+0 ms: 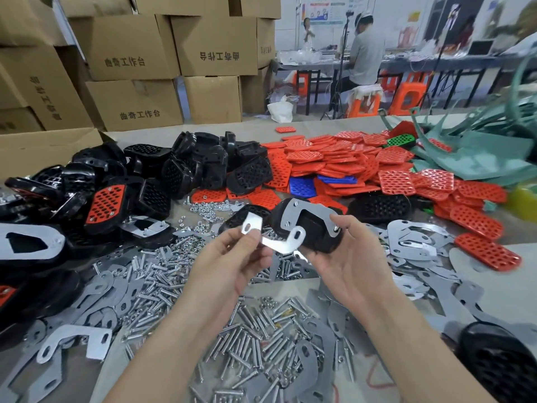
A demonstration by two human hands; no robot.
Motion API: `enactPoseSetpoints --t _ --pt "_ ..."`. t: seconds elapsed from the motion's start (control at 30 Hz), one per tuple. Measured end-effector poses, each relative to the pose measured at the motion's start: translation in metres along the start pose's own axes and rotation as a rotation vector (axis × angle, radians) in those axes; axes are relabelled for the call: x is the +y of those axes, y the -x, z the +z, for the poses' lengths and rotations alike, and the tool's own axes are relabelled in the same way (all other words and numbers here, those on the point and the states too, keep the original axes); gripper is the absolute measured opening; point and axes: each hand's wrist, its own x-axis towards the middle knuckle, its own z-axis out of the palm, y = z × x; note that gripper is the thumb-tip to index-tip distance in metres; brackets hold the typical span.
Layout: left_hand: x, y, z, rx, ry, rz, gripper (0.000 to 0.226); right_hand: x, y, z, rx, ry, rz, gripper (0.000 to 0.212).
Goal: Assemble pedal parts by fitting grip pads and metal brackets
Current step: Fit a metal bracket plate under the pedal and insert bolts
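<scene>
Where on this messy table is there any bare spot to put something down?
Bare beige tabletop shows along the far edge, beyond the red perforated grip pads and black plastic pedal bodies, and at the near right edge. The middle is crowded with silver bolts and flat metal brackets.

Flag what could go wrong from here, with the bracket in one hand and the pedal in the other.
The left hand pinches the bracket by one end only; it might slip and vanish among the loose bolts below. The right hand holds the pedal at one side; pressing the bracket on could twist it and shift the plate already on it.
</scene>
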Motion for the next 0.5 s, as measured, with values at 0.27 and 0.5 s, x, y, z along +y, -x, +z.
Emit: enactPoseSetpoints --t 0.27,0.5 --pt "-0.012 0.003 0.012 -0.026 0.036 -0.047 0.027 0.006 -0.001 -0.001 -0.120 0.072 0.008 0.038" --pt "-0.020 0.003 0.014 -0.034 0.120 -0.108 0.019 0.011 0.003 0.002 -0.132 0.170 0.027 0.031"
